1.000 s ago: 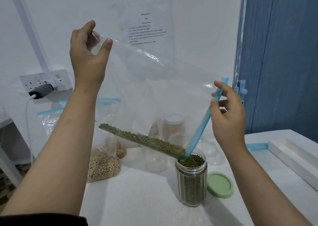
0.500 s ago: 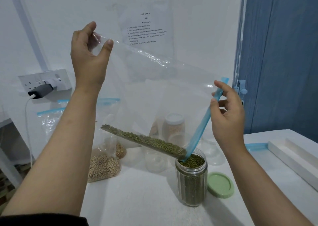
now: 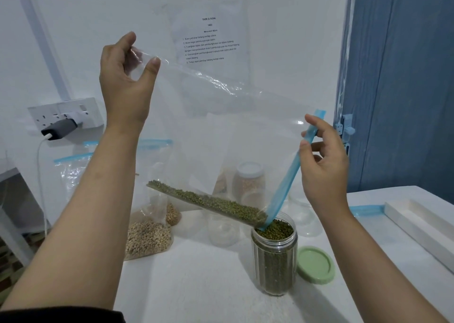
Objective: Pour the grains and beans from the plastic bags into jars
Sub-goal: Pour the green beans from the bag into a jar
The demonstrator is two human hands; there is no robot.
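A large clear plastic bag [image 3: 221,131] with a blue zip strip hangs tilted over a clear jar [image 3: 274,256] nearly full of green mung beans. My left hand [image 3: 125,81] pinches the bag's upper bottom corner high up. My right hand [image 3: 324,165] pinches the blue zip strip at the bag's mouth. A band of green beans [image 3: 206,201] lies along the bag's lower edge, sloping down into the jar's mouth. The jar's green lid [image 3: 315,265] lies flat to its right.
A bag of tan grains [image 3: 147,236] leans at the back left, with more blue-zipped bags behind. Empty clear jars [image 3: 223,229] and a filled white-lidded jar [image 3: 249,180] stand behind. A white tray [image 3: 422,226] lies right. A wall socket with charger [image 3: 61,123] is left.
The band of beans in the bag has slid slightly toward the jar. Both hands hold almost the same position.
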